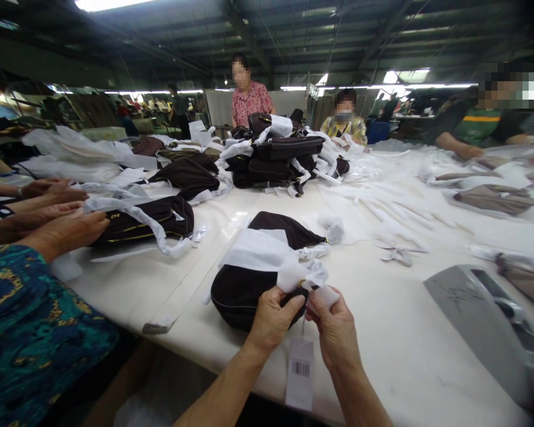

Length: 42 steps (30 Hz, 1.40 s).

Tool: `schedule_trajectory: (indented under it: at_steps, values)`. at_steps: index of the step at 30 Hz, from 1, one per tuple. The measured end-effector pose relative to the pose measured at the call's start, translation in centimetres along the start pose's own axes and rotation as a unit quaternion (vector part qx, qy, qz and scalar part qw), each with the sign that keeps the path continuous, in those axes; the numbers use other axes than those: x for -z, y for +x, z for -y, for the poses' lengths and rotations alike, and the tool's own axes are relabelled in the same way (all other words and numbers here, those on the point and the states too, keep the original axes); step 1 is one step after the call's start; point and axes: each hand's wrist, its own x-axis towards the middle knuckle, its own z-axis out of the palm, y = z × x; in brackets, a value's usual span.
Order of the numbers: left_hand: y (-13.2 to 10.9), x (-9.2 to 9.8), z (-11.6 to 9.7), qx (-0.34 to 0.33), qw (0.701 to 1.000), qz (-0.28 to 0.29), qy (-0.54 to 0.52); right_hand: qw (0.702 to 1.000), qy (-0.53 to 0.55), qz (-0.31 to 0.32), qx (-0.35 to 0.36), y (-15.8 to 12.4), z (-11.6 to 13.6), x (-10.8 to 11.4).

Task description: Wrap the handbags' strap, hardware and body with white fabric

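A dark brown bag (238,296) lies on the table in front of me, with white tissue paper (258,252) across its top. My left hand (271,317) is closed at the bag's right end, thumb and fingers pinching the edge where tissue wraps a small fitting. Beside it, my right hand (336,329) pinches a loose flap of white tissue paper (327,296). A white hang tag (300,373) with a barcode dangles between my wrists over the table edge. Just behind lies another dark bag (285,228), partly covered by tissue.
Left, a co-worker's hands (82,228) handle a dark bag (149,219) with a paper-wrapped strap. A pile of dark bags (285,154) stands at the back. On the right are a grey tape dispenser (476,326), scissors (396,254) and plastic-wrapped taupe bags (493,198).
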Motion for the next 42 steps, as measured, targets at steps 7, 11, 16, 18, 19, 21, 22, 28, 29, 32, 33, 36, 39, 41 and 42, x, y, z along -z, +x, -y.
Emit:
schedule_trajectory:
  at_steps: [7,11,16,18,19,21,22,28,29,32,33,36,39,41,42]
  values:
    - [0.5,-0.5,0.0,0.004,1.0,-0.013,-0.01,0.994,-0.098,0.007,0.041,-1.9,1.5,2.5]
    - [0.6,-0.7,-0.4,0.01,1.0,-0.013,-0.011,0.955,-0.252,0.091,0.126,-2.3,2.2,3.8]
    - [0.9,-0.6,-0.4,0.02,1.0,-0.001,-0.019,0.811,-0.445,0.157,0.346,-0.8,3.7,5.2]
    - [0.9,-0.6,-0.3,0.022,1.0,0.005,-0.02,0.74,-0.474,0.187,0.438,-0.1,4.4,5.3]
    - [0.9,-0.6,-0.3,0.02,1.0,0.006,-0.02,0.709,-0.485,0.197,0.472,0.2,4.7,5.2]
    - [0.9,-0.6,-0.2,0.014,1.0,0.007,-0.019,0.667,-0.5,0.202,0.515,0.6,5.2,5.1]
    - [0.9,-0.6,-0.2,0.01,1.0,0.005,-0.018,0.653,-0.504,0.2,0.529,0.7,5.4,5.1]
    - [0.7,-0.8,-0.8,0.006,1.0,0.005,0.03,0.609,-0.506,0.17,0.587,1.6,6.5,4.7]
    - [0.6,-0.8,-0.9,0.0,0.999,0.009,0.043,0.612,-0.5,0.181,0.585,2.0,6.7,4.6]
    - [0.3,-1.0,-1.2,-0.021,0.996,0.025,0.081,0.634,-0.487,0.236,0.552,3.4,7.2,4.0]
    - [0.1,-1.0,-1.3,-0.029,0.995,0.028,0.093,0.646,-0.484,0.255,0.533,3.9,7.2,3.7]
    - [-0.3,-1.0,-1.3,-0.048,0.991,0.034,0.122,0.701,-0.47,0.297,0.447,4.8,7.0,3.0]
    - [-0.7,-0.7,-1.3,-0.043,0.99,0.055,0.119,0.785,-0.441,0.292,0.323,4.9,6.7,2.4]
    - [-0.9,-0.5,-1.2,-0.032,0.992,0.071,0.099,0.819,-0.426,0.291,0.251,4.7,6.7,1.9]
    - [-1.0,-0.4,-1.0,-0.027,0.993,0.069,0.09,0.829,-0.419,0.294,0.227,4.6,6.8,1.7]
